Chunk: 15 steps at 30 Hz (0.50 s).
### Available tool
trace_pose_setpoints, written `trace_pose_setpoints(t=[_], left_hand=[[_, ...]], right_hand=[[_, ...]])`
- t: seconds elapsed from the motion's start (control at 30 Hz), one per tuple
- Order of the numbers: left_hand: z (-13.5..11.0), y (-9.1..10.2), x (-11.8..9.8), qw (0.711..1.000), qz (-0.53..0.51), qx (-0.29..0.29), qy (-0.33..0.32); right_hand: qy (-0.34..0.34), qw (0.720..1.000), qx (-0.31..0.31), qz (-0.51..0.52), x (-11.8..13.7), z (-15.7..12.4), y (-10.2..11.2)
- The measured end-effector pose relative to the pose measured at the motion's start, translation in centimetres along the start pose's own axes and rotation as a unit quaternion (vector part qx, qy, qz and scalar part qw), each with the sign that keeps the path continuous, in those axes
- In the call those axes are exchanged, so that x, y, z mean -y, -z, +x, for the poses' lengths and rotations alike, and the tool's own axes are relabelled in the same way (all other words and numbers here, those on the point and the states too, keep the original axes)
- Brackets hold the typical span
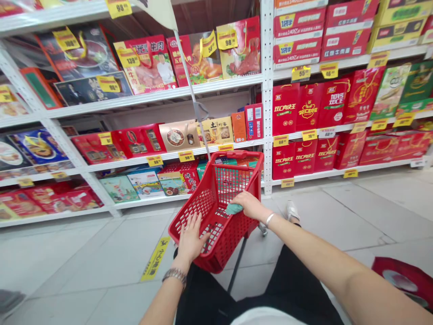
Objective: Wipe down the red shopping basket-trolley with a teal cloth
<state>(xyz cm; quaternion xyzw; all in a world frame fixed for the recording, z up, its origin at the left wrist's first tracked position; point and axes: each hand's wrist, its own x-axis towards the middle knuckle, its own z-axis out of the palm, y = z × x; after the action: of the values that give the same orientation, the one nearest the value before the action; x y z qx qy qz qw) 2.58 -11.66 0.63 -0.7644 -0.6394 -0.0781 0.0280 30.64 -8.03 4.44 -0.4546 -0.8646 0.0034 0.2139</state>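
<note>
A red plastic shopping basket (216, 198) on a wheeled stand is tilted in front of me in a shop aisle. My left hand (191, 239) lies flat on the basket's near left wall, fingers stretched out; a metal watch is on that wrist. My right hand (248, 205) presses a small teal cloth (234, 208) against the basket's near right rim, fingers curled over it. A bracelet shows on the right wrist.
White metal shelving (267, 113) full of red gift boxes with yellow price tags runs along the back. A thin pole with a flag (189, 85) rises from the basket. A yellow floor sticker (154, 258) lies left; a red box (404, 280) lies at lower right.
</note>
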Motion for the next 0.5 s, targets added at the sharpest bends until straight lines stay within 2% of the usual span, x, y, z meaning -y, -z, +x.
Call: trace_pose_setpoints(t=[0.17, 0.23, 0.33, 0.43, 0.5], left_hand=[[2.5, 1.0, 2.1, 0.997, 0.019, -0.052, 0.048], [2.8, 1.2, 1.9, 0.991, 0.020, -0.074, 0.106], [2.2, 0.5, 0.3, 0.982, -0.018, -0.075, 0.174], [1.1, -0.7, -0.9, 0.984, -0.031, -0.055, 0.165], [0.6, -1.4, -0.4, 0.988, -0.021, -0.047, 0.148]], right_hand=[[-0.029, 0.999, -0.001, -0.027, 2.1, 2.1, -1.0], [-0.040, 0.999, -0.005, -0.035, 3.0, 2.3, -1.3], [-0.049, 0.998, -0.016, -0.038, 4.2, 1.8, -1.6], [-0.039, 0.998, -0.020, -0.036, 5.4, 0.1, -1.7], [-0.016, 0.999, -0.016, -0.037, 6.1, -1.3, -1.7]])
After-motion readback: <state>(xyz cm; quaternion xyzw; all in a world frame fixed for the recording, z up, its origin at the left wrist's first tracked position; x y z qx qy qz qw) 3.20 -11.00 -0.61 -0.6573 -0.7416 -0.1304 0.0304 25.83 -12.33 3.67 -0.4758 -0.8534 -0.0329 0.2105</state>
